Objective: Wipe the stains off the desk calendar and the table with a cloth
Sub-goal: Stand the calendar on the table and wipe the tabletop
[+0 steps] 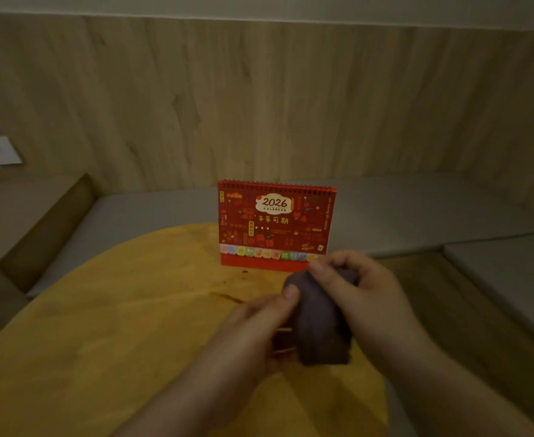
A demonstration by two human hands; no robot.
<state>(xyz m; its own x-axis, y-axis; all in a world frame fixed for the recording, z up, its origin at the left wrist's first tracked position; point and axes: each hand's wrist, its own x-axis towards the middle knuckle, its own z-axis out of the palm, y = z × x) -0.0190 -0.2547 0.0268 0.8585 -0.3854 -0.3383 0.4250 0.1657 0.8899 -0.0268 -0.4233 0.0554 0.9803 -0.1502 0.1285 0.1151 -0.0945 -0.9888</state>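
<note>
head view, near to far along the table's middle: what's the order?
Dark cloth gripped in both hands → dark stains on the yellow table → red desk calendar standing upright → wood-grain wall panel.

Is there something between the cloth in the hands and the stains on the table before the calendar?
Nothing visible. Both the left hand and right hand hold the dark cloth above the yellow table. The dark stains lie uncovered, left of the cloth, before the red desk calendar.

Dim room — pale wood-panelled wall (pixel 259 99) behind, grey cushioned bench (pixel 417 212) along it.
</note>
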